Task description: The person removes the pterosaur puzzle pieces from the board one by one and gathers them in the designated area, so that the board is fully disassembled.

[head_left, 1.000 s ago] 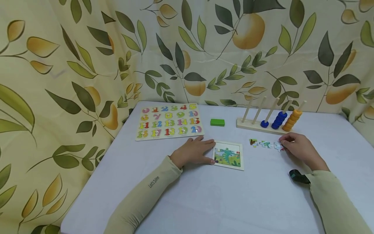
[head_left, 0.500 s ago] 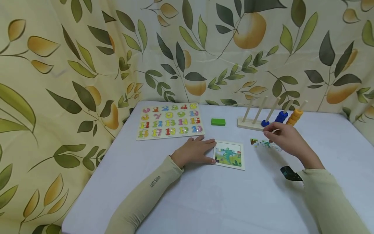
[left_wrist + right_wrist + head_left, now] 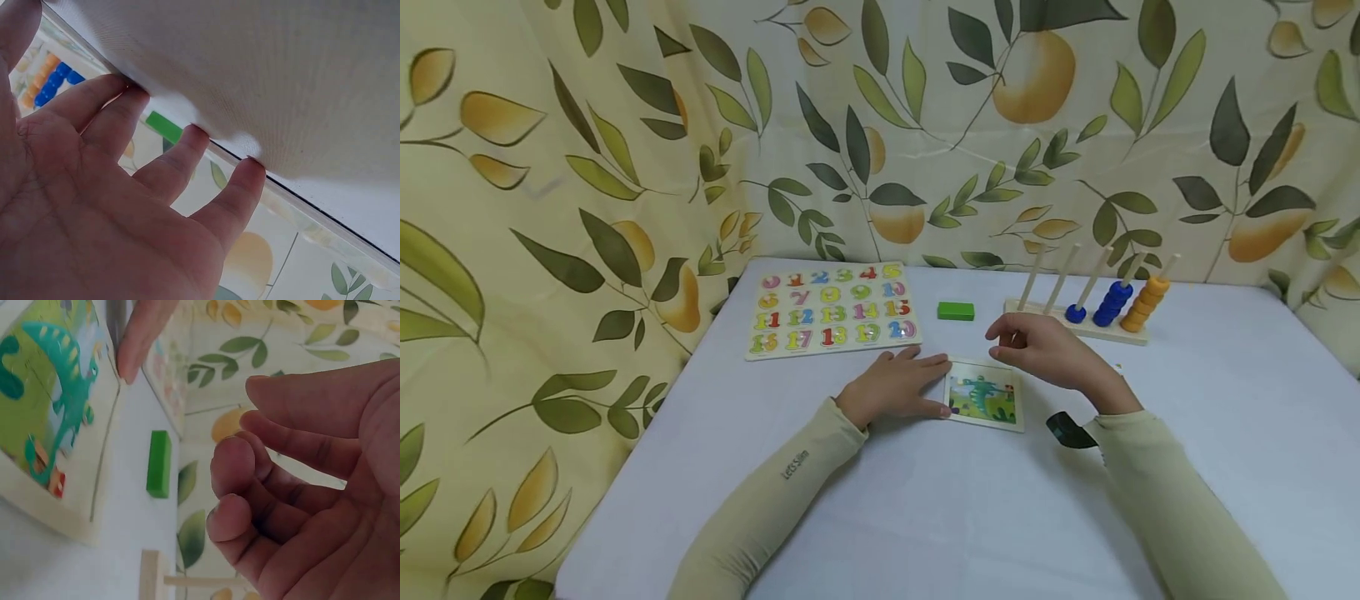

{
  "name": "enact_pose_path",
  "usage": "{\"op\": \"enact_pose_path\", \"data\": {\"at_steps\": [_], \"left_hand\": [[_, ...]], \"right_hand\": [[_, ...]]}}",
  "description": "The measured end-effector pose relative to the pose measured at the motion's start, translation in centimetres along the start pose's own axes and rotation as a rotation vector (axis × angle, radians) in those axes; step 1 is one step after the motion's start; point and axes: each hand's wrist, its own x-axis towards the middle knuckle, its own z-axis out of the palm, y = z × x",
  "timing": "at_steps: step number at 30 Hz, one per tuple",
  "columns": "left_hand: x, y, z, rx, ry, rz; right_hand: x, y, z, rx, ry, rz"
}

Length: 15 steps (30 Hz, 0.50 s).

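Fingers spread, my left hand [image 3: 891,387] rests against the left edge of a framed dinosaur puzzle [image 3: 983,398]. Its fingertips [image 3: 247,178] meet a pale edge in the left wrist view. My right hand [image 3: 1048,350] hovers over the table by the frame's upper right corner. In the right wrist view its fingers [image 3: 231,515] are loosely bent, and the thumb is apart from them with nothing visible between. A pale strip shows along the top of the puzzle's picture. The loose puzzle pieces on the right are mostly hidden behind my right hand.
A number board [image 3: 835,308] lies at the back left. A green block [image 3: 956,311] sits beyond the puzzle. Behind my right hand stands a wooden peg rack [image 3: 1108,329] with blue rings [image 3: 1112,304] and orange rings [image 3: 1146,304]. A patterned curtain [image 3: 925,167] hangs behind.
My right hand has lifted from the loose pieces and moved left to the puzzle frame's upper right corner. The left hand stays at the frame's left edge.
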Motion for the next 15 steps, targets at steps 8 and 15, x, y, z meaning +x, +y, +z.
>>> {"op": "enact_pose_path", "data": {"at_steps": [8,15], "left_hand": [[0.2,0.2,0.0,0.013,-0.001,-0.003],[0.0,0.1,-0.1,-0.004,0.002,-0.002]], "right_hand": [[0.8,0.8,2.0,0.033,-0.047,0.016],[1.6,1.6,3.5,0.029,-0.135,0.028]]}}
